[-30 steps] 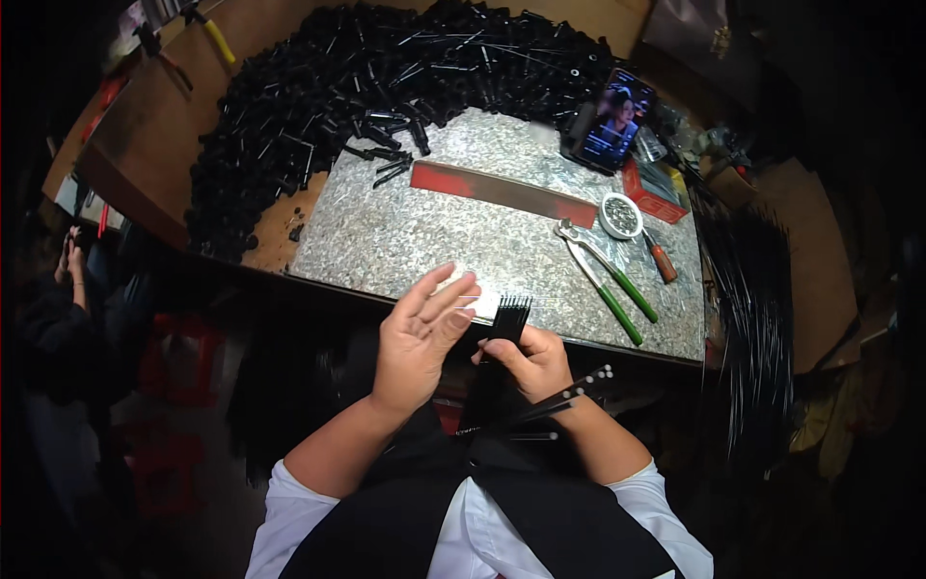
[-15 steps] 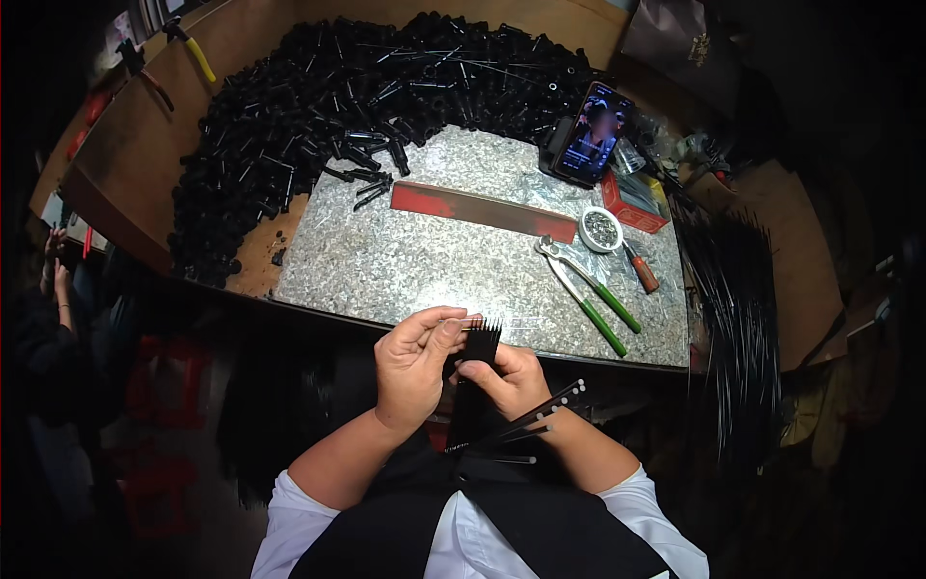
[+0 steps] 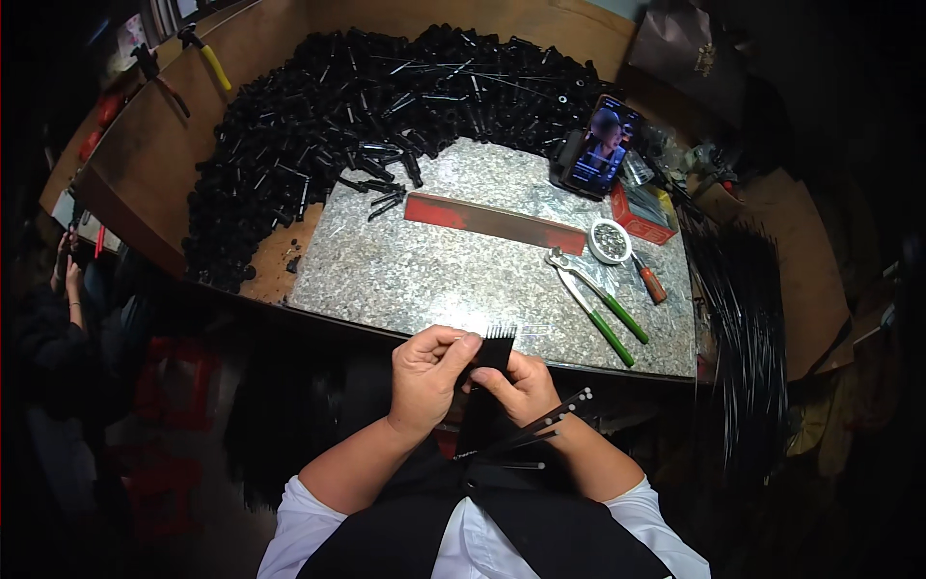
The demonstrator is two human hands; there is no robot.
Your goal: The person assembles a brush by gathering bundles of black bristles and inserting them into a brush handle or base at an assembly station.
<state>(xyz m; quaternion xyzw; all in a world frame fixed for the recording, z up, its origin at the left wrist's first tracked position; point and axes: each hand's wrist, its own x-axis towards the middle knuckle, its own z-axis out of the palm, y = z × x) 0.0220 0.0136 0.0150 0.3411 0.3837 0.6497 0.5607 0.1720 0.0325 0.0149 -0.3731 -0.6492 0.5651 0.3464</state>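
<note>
Black comb-like piece [image 3: 497,345] in both hands — green-handled pliers [image 3: 598,304], phone [image 3: 600,147] beyond

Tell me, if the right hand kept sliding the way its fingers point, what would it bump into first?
Probably the left hand. The right hand's fingers point left and slightly up toward it, and both already grip the same small black comb-like bundle between them, though depth is hard to judge.

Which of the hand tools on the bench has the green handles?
The pliers lying on the speckled slab, right of centre. The tool at the far left bench edge has a yellow handle instead.
</note>
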